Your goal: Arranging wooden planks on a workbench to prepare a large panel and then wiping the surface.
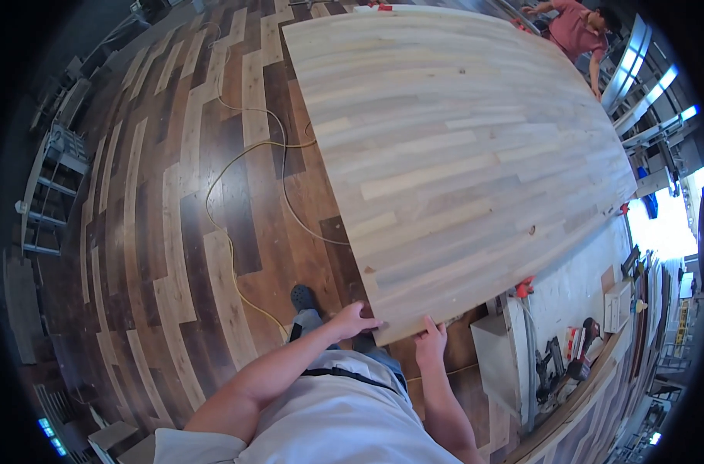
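Note:
A large pale wood panel (460,155), made up of many narrow strips, stretches away from me and fills the upper middle of the view. Its near left corner lies between my hands. My left hand (353,322) grips the left edge just by that corner, its fingertips reaching onto the top face. On the near edge, my right hand (431,340) is closed too, with a digit laid over the top; its other fingers are partly hidden. Red clamps (524,287) sit along the panel's right side.
At the far right, a person in a pink shirt (576,29) leans beside the panel. A yellow hose or cord (209,203) loops over the plank floor (166,232) on my left. To the right stands a white bench (500,352), with tools (551,367) on a lower ledge.

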Demonstrator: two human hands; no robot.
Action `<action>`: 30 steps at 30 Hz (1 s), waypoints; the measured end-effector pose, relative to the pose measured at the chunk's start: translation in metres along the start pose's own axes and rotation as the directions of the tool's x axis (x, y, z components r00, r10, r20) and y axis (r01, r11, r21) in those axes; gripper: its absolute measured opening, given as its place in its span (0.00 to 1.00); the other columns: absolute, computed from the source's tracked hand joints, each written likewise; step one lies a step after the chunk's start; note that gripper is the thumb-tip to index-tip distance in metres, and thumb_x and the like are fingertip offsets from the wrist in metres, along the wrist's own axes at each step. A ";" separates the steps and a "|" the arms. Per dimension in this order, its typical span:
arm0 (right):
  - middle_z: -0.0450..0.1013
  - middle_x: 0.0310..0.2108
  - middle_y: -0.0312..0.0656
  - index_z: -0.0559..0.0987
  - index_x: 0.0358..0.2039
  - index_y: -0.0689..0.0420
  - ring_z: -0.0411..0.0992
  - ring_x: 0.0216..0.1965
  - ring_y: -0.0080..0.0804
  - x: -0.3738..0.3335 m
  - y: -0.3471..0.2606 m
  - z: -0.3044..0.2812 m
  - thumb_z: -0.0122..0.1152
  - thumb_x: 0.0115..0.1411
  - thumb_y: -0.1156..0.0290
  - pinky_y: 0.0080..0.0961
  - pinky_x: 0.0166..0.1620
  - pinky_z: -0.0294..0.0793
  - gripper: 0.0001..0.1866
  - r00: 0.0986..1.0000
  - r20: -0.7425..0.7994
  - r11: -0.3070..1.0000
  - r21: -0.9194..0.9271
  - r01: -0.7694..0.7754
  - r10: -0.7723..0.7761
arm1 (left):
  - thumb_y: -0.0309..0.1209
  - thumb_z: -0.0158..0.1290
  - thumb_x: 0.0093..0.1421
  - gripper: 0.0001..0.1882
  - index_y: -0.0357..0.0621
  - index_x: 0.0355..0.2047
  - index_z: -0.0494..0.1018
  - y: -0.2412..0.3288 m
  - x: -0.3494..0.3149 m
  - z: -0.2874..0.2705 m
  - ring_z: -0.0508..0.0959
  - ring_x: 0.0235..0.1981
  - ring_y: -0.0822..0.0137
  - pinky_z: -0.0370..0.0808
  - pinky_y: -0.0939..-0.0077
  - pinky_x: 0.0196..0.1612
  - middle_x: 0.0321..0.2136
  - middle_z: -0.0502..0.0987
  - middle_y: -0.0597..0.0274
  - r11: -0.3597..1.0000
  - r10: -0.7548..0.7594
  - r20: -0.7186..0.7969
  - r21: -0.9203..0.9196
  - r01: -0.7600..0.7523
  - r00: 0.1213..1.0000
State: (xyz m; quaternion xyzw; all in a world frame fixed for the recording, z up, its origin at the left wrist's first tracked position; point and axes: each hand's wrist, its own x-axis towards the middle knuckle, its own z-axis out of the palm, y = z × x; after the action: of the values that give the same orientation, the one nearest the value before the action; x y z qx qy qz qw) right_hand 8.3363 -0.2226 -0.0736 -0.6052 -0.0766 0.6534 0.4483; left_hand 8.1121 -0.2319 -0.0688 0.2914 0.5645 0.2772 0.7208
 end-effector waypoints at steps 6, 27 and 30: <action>0.69 0.40 0.36 0.67 0.47 0.52 0.69 0.39 0.29 -0.004 0.005 0.019 0.57 0.57 0.71 0.28 0.39 0.69 0.17 0.981 -0.167 0.993 0.039 0.111 -0.103 | 0.35 0.56 0.56 0.23 0.35 0.49 0.68 0.026 0.005 -0.127 0.77 0.35 0.68 0.74 0.75 0.38 0.37 0.77 0.54 0.987 0.158 -0.178 0.037 -0.154 0.971; 0.70 0.35 0.43 0.72 0.43 0.63 0.69 0.34 0.31 0.000 0.004 0.165 0.58 0.54 0.77 0.23 0.37 0.70 0.15 0.675 -0.091 0.415 -0.846 0.335 -0.732 | 0.33 0.54 0.58 0.09 0.45 0.38 0.71 0.269 0.238 -0.367 0.75 0.30 0.73 0.78 0.75 0.37 0.31 0.74 0.67 0.877 0.071 -0.223 -0.450 -0.168 0.972; 0.72 0.31 0.39 0.75 0.35 0.63 0.70 0.32 0.26 -0.018 -0.002 0.257 0.57 0.57 0.74 0.20 0.35 0.70 0.08 0.873 0.082 0.512 -0.782 0.356 -0.481 | 0.30 0.55 0.57 0.08 0.43 0.36 0.71 0.277 0.239 -0.375 0.76 0.31 0.71 0.78 0.73 0.39 0.30 0.74 0.66 0.890 0.044 -0.179 -0.439 -0.120 0.983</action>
State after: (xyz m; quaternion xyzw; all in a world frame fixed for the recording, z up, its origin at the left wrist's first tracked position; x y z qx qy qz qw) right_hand 8.1138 -0.1199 0.0067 -0.7465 -0.4616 0.3809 0.2908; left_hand 7.7766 0.1699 -0.0937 0.1173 0.5298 0.4531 0.7072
